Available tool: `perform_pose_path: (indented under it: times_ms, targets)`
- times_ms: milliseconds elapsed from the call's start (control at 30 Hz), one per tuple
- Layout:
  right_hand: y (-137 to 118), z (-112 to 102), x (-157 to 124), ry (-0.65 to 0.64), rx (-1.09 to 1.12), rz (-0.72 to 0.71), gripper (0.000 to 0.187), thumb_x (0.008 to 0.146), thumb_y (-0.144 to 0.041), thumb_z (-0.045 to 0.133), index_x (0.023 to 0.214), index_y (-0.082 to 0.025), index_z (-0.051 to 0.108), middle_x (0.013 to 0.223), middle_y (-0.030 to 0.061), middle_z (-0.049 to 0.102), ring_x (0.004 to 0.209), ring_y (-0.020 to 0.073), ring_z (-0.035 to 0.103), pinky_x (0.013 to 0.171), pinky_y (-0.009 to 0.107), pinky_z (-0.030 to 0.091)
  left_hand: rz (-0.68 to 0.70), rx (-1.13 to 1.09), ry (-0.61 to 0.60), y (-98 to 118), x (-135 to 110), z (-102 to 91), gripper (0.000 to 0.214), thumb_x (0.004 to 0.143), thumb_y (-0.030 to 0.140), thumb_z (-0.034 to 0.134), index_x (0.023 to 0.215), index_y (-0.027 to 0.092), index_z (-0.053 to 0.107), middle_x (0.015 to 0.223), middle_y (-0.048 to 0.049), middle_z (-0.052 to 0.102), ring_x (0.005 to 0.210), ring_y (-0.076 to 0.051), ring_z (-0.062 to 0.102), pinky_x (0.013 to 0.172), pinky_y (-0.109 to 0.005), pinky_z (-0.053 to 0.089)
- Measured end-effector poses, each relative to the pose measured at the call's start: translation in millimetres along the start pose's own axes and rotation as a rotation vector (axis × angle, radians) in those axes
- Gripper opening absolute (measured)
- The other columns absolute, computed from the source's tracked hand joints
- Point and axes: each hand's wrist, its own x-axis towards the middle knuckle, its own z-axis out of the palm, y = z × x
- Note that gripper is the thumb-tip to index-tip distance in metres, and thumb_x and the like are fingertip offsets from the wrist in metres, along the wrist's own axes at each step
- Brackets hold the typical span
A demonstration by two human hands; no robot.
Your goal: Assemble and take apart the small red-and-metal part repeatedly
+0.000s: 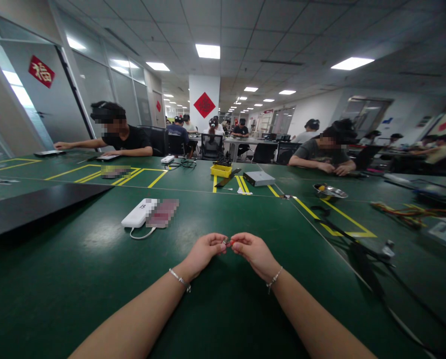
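Though too small and covered to identify, seen as a tiny silver-and-red object (pixel 230 243) between the bare left hand (pixel 204 253) and bare right hand (pixel 257 254), over the smooth dark-green tabletop (pixel 95 284). Pinched at the silvery part by the left thumb and fingers, at the reddish part by the right; cannot tell whether one piece or two. Held in fingertips rather than palms, probably for fine control, and centrally, likely for a clear view. Farther left, note a white rounded plastic block (pixel 133 216) beside a pixelated pinkish flat rectangle (pixel 163 213), presumably close because of the short white looped cable (pixel 144 237). Toward the far side, find a yellow plastic tray (pixel 220 172) near yellow tape lines (pixel 215 184), perhaps marking out places.
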Motion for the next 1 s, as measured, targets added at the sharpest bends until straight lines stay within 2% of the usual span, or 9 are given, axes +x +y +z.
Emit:
perform_pose_path:
  times_ms: [133,300,433,600,733,867,1000]
  targets:
    - [-3.4,1.7,-1.3,0.039,0.093,-0.011,0.023,0.051,-0.018,0.07,0.07,-0.015,0.058,0.072,0.0007,0.061,0.071,0.0125,0.056,0.071,0.027,0.04,-0.02,-0.029,-0.009,-0.1,-0.2,0.6,0.034,0.069,0.025,0.058,0.1,0.013,0.052,0.087,-0.0068,0.062,0.067,-0.011,0.055,0.064,-0.024,0.04]
    - [-2.2,0.3,-0.6,0.083,0.17,0.036,0.023,0.052,-0.02,0.07,0.072,-0.013,0.061,0.072,0.0023,0.062,0.064,0.0095,0.053,0.069,0.026,0.04,-0.026,-0.074,-0.01,1.0,-0.1,0.4,0.028,0.074,0.027,0.051,0.099,0.014,0.053,0.081,-0.0042,0.059,0.069,-0.01,0.053,0.064,-0.023,0.039]
    - [-0.7,0.1,-0.6,0.046,0.214,0.071,0.025,0.057,-0.024,0.069,0.078,-0.013,0.061,0.074,0.0031,0.061,0.061,0.008,0.052,0.066,0.025,0.04,-0.01,-0.106,-0.008,-0.7,0.3,-1.8,0.027,0.076,0.028,0.048,0.097,0.014,0.054,0.076,-0.0035,0.056,0.071,-0.011,0.052,0.062,-0.022,0.037]
    - [-1.0,0.4,-2.3,0.006,0.262,0.07,0.021,0.058,-0.022,0.069,0.075,-0.016,0.059,0.066,-0.002,0.056,0.057,0.0064,0.051,0.06,0.023,0.038,0.013,-0.111,-0.024,-2.5,-0.3,-3.3,0.031,0.078,0.035,0.046,0.098,0.013,0.054,0.074,-0.0035,0.055,0.069,-0.011,0.051,0.06,-0.022,0.035]
    - [1.1,-1.5,-2.5,-0.032,0.286,0.047,0.017,0.062,-0.026,0.066,0.073,-0.016,0.057,0.065,-0.002,0.055,0.057,0.0066,0.05,0.059,0.023,0.038,0.028,-0.078,-0.039,-2.2,-1.0,-2.6,0.032,0.079,0.037,0.044,0.096,0.013,0.055,0.072,-0.0033,0.055,0.066,-0.011,0.05,0.058,-0.021,0.033]
    - [2.0,-1.3,-2.6,-0.051,0.297,0.046,0.021,0.069,-0.036,0.059,0.072,-0.015,0.056,0.064,-0.0003,0.055,0.057,0.0077,0.05,0.058,0.024,0.038,0.016,-0.028,-0.06,-0.8,-1.4,-1.9,0.028,0.078,0.035,0.047,0.094,0.014,0.056,0.074,-0.003,0.057,0.067,-0.01,0.05,0.059,-0.021,0.033]
    - [1.9,-0.3,-3.0,-0.069,0.319,0.048,0.019,0.069,-0.034,0.059,0.074,-0.016,0.055,0.063,-0.0004,0.056,0.057,0.0081,0.05,0.058,0.024,0.038,0.005,-0.027,-0.058,-0.7,-1.3,-1.2,0.025,0.075,0.03,0.051,0.096,0.015,0.055,0.078,-0.0028,0.057,0.072,-0.011,0.051,0.062,-0.022,0.034]
